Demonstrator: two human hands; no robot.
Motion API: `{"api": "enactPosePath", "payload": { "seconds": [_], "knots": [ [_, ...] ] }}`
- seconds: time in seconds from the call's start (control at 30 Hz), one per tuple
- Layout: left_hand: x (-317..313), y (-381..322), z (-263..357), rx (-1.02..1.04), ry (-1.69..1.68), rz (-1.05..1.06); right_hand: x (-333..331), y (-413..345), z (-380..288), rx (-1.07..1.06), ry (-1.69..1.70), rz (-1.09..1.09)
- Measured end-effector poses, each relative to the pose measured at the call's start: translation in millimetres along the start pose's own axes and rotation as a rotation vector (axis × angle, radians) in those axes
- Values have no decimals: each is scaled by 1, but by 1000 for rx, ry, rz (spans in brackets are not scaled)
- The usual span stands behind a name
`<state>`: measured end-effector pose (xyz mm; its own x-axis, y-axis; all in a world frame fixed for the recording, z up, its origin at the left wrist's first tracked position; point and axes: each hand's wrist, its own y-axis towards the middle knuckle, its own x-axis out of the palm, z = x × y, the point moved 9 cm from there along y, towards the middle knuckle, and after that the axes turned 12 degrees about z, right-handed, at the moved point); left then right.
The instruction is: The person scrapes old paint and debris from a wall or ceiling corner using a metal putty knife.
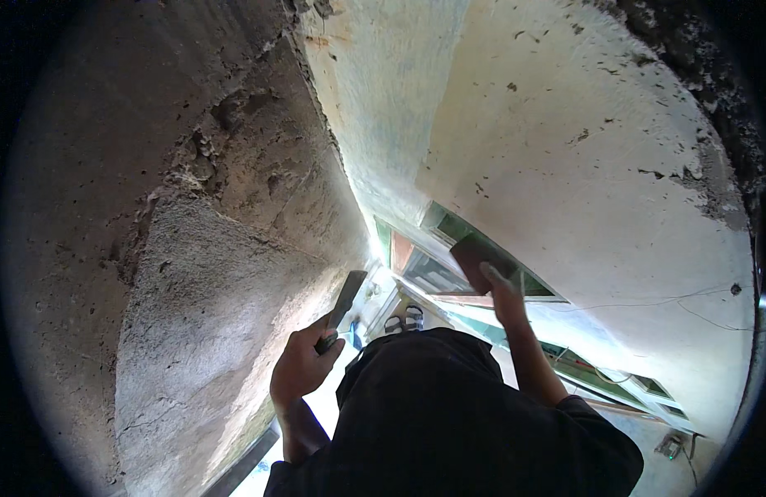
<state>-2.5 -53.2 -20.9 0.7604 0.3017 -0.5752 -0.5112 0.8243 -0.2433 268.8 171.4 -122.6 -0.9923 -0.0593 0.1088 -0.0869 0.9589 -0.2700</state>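
My left hand [305, 363] is closed round the handle of a long flat-bladed tool [347, 295], which looks like a plastering trowel or scraper and points up, away from me. A short gap parts its blade from the rough wall on the left. On the other side, my right hand [504, 292] holds a dark rectangular flat board [482, 262] by its lower right part, in front of a green-framed window opening. The board's grip is hidden behind it.
Rough, partly patched plaster [221, 298] covers the left wall. The pale right wall [575, 155] has chipped spots, a thin loose wire [644, 304] and green window frames [582, 366]. My sandalled feet [413, 317] show far below. A small device [670, 446] hangs at lower right.
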Motion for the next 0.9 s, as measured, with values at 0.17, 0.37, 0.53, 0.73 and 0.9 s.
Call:
{"api": "enactPosePath", "payload": {
  "seconds": [0.17,0.37,0.53,0.73,0.9],
  "knots": [
    [2,7,-7,-54,-33,28,-51,43,17,-454,-541,237],
    [0,12,-4,-19,-53,26,-27,28,-13,-764,-990,359],
    [9,11,0,28,-95,-28,-13,23,-29,-798,-966,261],
    [12,11,5,-46,-153,-32,-13,21,-31,-1006,-1037,276],
    [9,13,12,-119,-327,-6,-6,16,-28,-1168,-1219,290]
  ]
}}
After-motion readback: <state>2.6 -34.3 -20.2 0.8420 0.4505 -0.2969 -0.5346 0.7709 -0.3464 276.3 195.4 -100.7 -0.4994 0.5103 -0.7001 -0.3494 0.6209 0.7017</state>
